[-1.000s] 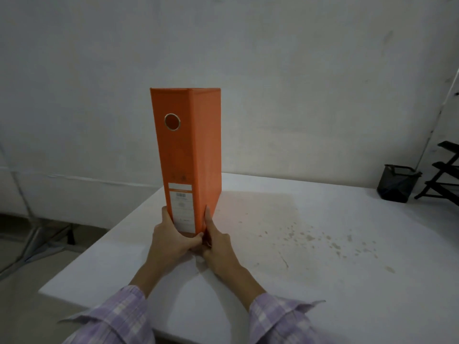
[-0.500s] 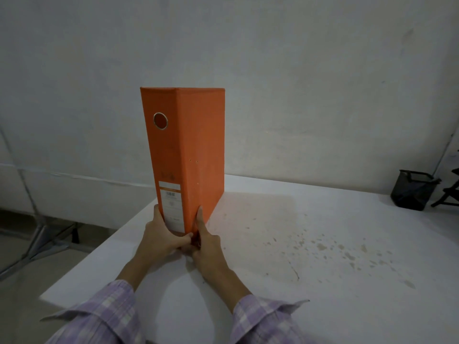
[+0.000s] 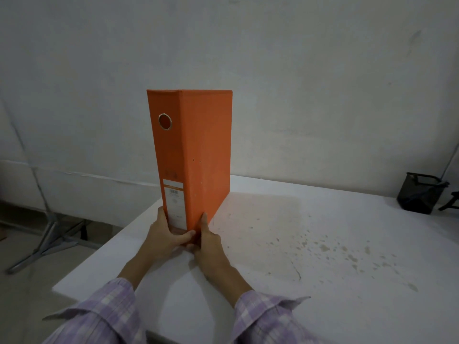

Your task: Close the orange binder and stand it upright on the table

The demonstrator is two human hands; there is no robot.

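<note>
The orange binder [image 3: 191, 155] now shows more of its side cover, apparently turned slightly.

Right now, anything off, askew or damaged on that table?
Nothing serious. The orange binder is closed and upright, both hands at its base: left hand, right hand. The table has brownish speckled stains and a thin dark mark, maybe a crack, right of the hands. A black mesh holder sits tilted at the far right.
</note>
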